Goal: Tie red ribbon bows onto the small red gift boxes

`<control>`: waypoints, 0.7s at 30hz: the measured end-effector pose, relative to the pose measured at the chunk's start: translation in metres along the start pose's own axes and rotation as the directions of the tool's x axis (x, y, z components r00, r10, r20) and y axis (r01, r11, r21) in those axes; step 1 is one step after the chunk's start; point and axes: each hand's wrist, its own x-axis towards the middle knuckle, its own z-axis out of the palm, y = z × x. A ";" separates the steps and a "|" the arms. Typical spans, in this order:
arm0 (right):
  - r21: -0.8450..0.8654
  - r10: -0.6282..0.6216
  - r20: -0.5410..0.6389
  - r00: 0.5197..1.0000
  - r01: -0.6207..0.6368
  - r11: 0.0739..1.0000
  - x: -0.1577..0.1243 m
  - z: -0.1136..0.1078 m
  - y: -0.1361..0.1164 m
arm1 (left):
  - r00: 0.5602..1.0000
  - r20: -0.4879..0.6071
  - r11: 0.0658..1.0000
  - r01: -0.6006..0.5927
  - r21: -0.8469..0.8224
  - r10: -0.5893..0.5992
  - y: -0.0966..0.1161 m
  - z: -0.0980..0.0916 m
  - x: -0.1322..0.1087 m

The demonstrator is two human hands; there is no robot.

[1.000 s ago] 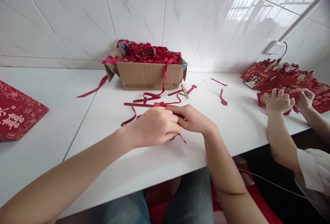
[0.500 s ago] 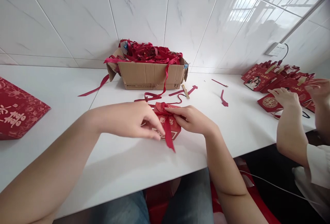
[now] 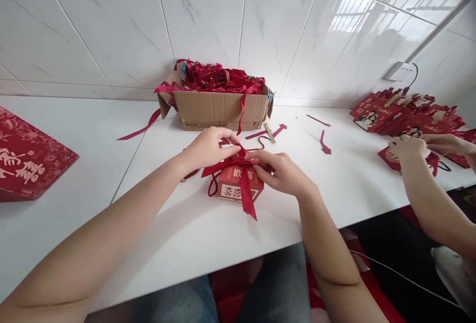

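Observation:
A small red gift box (image 3: 238,174) with light Chinese characters sits on the table in front of me. Across its top runs a red ribbon (image 3: 246,191), one end hanging down the front and another pointing left. My left hand (image 3: 213,149) pinches the ribbon at the top of the box, thumb and fingers together. From the right side, my right hand (image 3: 277,169) has its fingers closed on the ribbon by the knot. A twisted red cord (image 3: 212,185) loops out at the box's left side. The fingertips partly cover the knot.
Behind the box, a cardboard box (image 3: 219,107) overflows with red ribbons. Loose ribbon pieces (image 3: 325,142) lie to its right. A large red box (image 3: 33,159) stands at left. At right, another person's hands (image 3: 411,147) work near several red gift boxes (image 3: 375,112).
My left hand has moved up from the front of the box to the ribbon at its top and closed there. My right hand stays by the knot.

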 end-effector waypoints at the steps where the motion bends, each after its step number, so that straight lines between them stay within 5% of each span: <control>1: 0.001 -0.013 -0.014 1.000 0.013 1.000 -0.001 0.000 0.000 | 1.000 0.004 1.000 0.004 -0.013 -0.004 0.001 0.000 -0.001; 10: -0.059 -0.101 -0.079 0.992 0.097 0.994 -0.002 0.003 -0.001 | 0.998 0.049 0.997 -0.032 -0.071 0.035 0.005 0.003 0.000; 21: -0.114 -0.069 0.088 0.994 0.079 0.990 -0.005 0.000 -0.004 | 0.993 -0.105 0.998 -0.055 0.000 0.055 0.000 0.018 0.002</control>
